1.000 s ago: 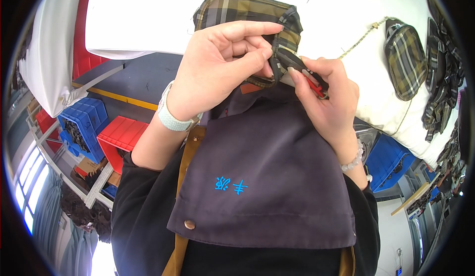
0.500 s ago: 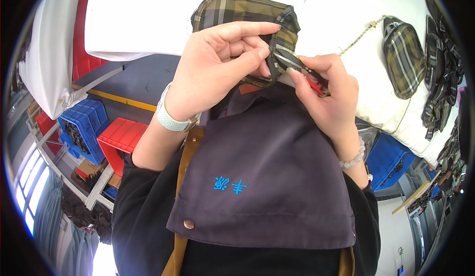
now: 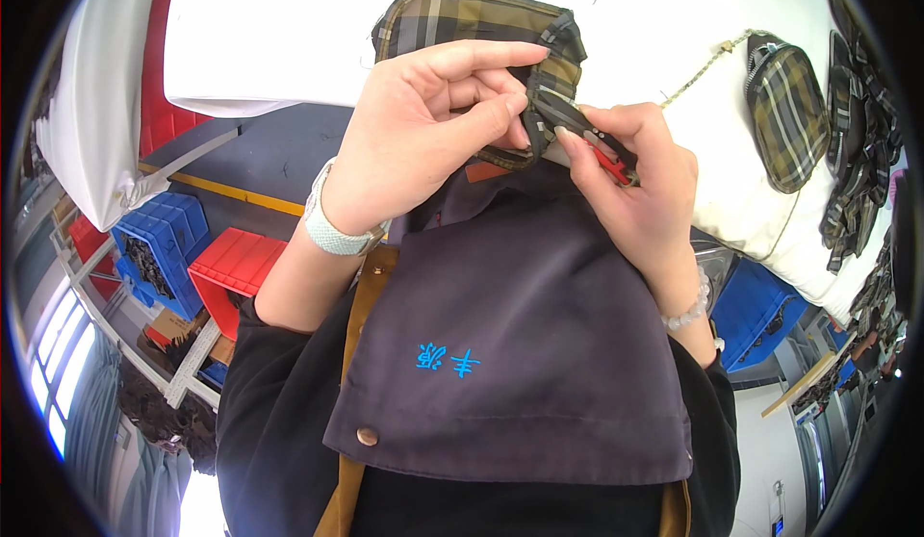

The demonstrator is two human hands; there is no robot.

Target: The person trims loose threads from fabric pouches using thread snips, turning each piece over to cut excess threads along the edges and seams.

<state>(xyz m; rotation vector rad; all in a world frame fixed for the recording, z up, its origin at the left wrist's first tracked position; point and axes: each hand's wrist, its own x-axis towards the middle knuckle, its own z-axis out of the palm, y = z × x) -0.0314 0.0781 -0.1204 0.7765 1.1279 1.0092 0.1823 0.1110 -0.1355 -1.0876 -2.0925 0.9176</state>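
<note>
A plaid fabric pouch [image 3: 462, 19], brown, black and white with dark bound edges, lies at the near edge of the white table. My left hand [image 3: 433, 128] pinches its right edge between thumb and fingers, the index finger stretched along the seam. Closed around a small pair of thread snips [image 3: 608, 152], black with a red part, is my right hand [image 3: 640, 176]. The snips' tips point left and meet the pouch's edge beside my left thumb. Whether the blades are apart is hard to make out.
Another plaid pouch [image 3: 787, 118] with a zip lies to the right on the white table [image 3: 664, 17], by a cord. Dark plaid pieces [image 3: 852, 191] are heaped beyond it. Blue bins [image 3: 164, 243] and a red bin [image 3: 241, 268] stand lower down. A dark apron [image 3: 529, 345] covers my front.
The snips and my right hand have shifted very slightly, and the blades have turned a little at the pouch's edge. My left hand keeps almost the same hold.
</note>
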